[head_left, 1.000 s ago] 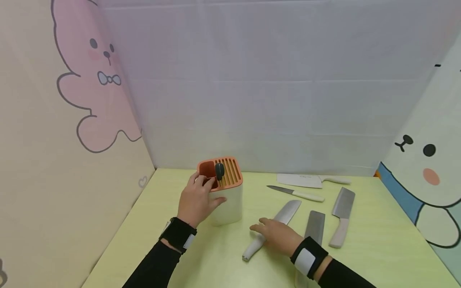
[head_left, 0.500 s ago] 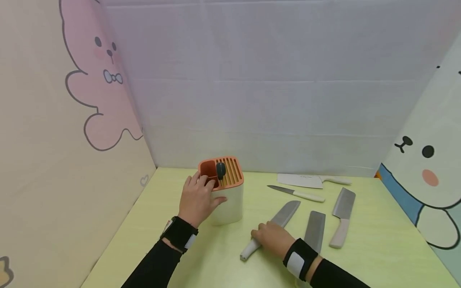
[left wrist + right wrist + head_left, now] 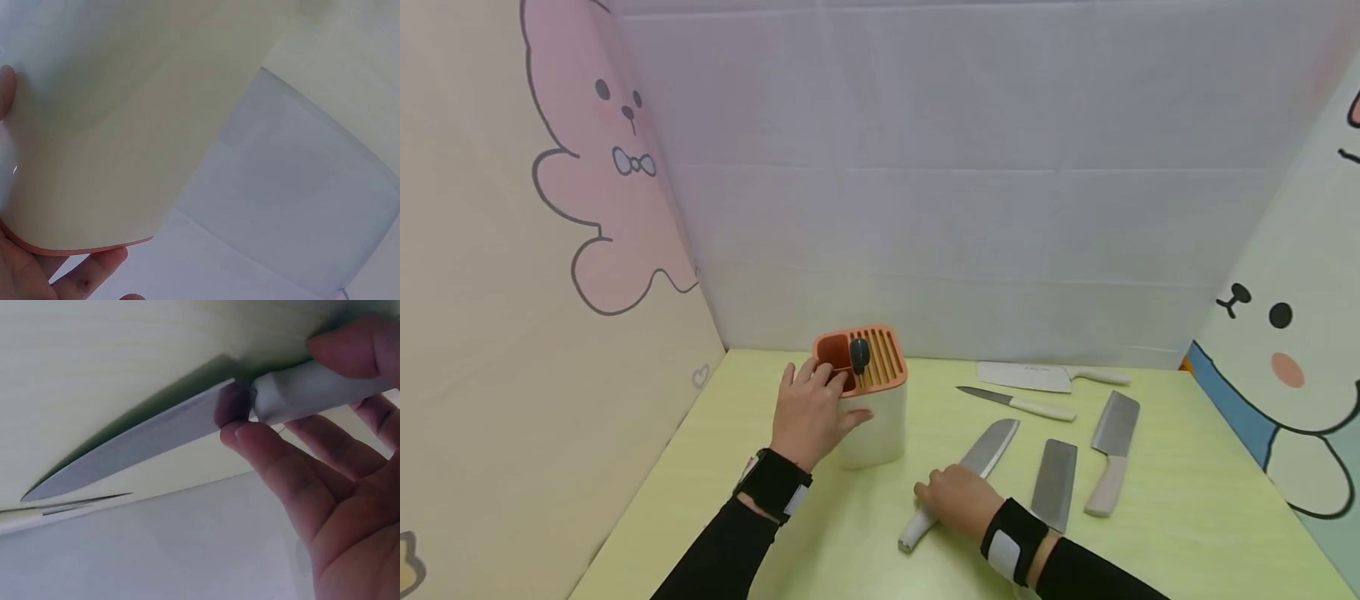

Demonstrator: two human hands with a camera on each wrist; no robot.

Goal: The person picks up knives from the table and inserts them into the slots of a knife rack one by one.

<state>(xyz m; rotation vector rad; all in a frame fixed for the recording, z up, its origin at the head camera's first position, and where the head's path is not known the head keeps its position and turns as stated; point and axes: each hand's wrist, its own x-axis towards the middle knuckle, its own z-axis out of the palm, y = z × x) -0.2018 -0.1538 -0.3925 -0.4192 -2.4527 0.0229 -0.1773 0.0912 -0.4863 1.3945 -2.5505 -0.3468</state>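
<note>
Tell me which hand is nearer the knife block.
Left. The left hand holds the knife block directly; the right hand sits apart, to its right, gripping a knife.

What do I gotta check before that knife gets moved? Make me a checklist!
1. Right hand holds the knife by its handle: ok.
2. Fingertips clear of the blade: not ok; one fingertip is right at its handle end.
3. Left hand holds the knife holder at its rim: ok.
4. Knife holder standing upright: ok.
5. Slots free: ok; those right of the dark handle look unfilled.
6. Knife lifted off the table: cannot tell.
</note>
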